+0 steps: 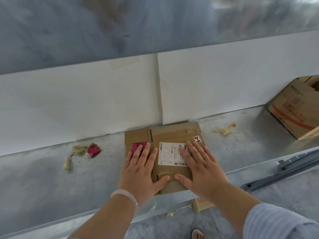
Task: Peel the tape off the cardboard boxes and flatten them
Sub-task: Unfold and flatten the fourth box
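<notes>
Cardboard boxes in your view number two for certain. One flattened brown cardboard box lies on the speckled grey worktop, dead centre under your hands, with its far edge against the white wall panel. One unflattened brown cardboard box with red print sits at two o'clock from it, well apart, at the right edge of view. A small piece of brown cardboard with red marks shows below the worktop's front edge at five o'clock; you cannot tell whether it is a box.

The flat box carries three stickers: one white shipping label with a barcode, one pink sticker and one small white handwritten tag at its one o'clock corner. A glossy band of tape crosses its far part.

You have four loose scraps on the worktop: two yellowish tape scraps and one crumpled red scrap at nine o'clock, and one yellowish tape scrap at one o'clock.

Your left hand lies palm down, fingers straight and spread towards twelve o'clock, fingertips on the pink sticker. Your right hand lies the same way, fingers over the label's right side. Both press flat and grip nothing. The thumbs point at each other, near but apart. One white bangle rings your left wrist; a pale blue striped sleeve covers your right arm.
</notes>
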Tool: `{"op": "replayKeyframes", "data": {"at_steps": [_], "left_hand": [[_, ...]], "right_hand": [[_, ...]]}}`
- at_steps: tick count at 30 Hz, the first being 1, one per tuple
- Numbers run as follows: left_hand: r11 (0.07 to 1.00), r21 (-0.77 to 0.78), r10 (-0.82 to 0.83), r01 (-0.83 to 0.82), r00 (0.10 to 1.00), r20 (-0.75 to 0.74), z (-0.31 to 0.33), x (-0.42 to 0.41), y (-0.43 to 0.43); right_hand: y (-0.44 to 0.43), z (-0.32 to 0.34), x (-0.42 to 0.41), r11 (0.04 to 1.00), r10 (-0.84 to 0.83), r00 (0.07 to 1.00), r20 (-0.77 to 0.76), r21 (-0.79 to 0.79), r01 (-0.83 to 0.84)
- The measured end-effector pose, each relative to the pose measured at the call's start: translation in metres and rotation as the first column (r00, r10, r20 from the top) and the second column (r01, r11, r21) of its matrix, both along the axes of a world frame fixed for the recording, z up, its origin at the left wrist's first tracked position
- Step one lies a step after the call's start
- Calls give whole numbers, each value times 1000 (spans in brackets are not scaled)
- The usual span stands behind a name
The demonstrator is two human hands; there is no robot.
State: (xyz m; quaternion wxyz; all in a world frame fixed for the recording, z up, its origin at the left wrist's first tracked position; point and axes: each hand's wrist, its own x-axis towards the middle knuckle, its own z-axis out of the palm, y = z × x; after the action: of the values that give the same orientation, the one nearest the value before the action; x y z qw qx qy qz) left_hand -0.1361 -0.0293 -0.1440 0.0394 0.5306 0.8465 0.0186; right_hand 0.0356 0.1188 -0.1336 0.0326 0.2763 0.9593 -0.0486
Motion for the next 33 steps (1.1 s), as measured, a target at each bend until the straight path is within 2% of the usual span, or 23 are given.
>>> {"op": "replayKeyframes", "data": {"at_steps": [10,13,15,20,26,30,33], "left_hand": [[997,26,67,-66,998,-4,6,-7,8],[995,79,70,-65,995,-66,16,-13,16],[991,109,80,-74,995,-54,15,-15,19],[999,13,32,-32,999,-15,2,-22,23],[999,2,55,-55,998,19,-2,-25,26],[996,49,71,-71,997,8,7,-21,21],[979,151,139,-135,990,-16,13,-13,10]], "right_hand": [[8,4,-10,1000,-25,999,-40,-15,25],[19,15,-21,999,-42,994,-96,23,45],[27,19,-31,997,-53,990,-127,52,60],[35,1,-45,998,-65,996,-62,-24,63],[40,-7,-48,997,-72,997,-40,-26,71],[42,-2,-46,995,-59,998,-20,-78,57],[38,2,-27,973,-135,985,-107,-201,112]]}}
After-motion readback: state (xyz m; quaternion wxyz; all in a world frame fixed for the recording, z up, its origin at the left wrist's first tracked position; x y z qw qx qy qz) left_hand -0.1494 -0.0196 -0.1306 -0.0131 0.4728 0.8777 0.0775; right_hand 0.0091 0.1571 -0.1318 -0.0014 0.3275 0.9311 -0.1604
